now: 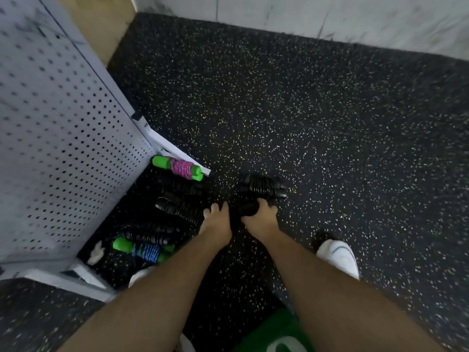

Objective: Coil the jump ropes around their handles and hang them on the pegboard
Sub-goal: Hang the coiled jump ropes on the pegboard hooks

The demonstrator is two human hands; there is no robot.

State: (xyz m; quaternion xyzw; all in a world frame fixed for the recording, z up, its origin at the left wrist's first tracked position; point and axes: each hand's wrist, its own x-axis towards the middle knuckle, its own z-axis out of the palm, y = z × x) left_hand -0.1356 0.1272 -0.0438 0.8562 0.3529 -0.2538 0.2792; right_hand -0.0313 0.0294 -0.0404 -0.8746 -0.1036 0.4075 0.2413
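Both my hands reach down to the speckled floor. My right hand (260, 215) grips the near end of a black coiled jump rope (264, 186) lying on the floor. My left hand (217, 218) is beside it with fingers curled; whether it holds part of a rope is hidden in the dark. Several more coiled ropes lie at the foot of the white pegboard (58, 138): a pink rope on green handles (181, 168), two black bundles (177, 208) (149, 235), and a blue rope on green handles (144, 250).
The pegboard stands on white metal feet (177, 151) at the left. A small white crumpled object (96, 252) lies under it. My white shoes (338, 257) are on the dark rubber floor (330, 123). A grey wall (304, 13) runs along the far side.
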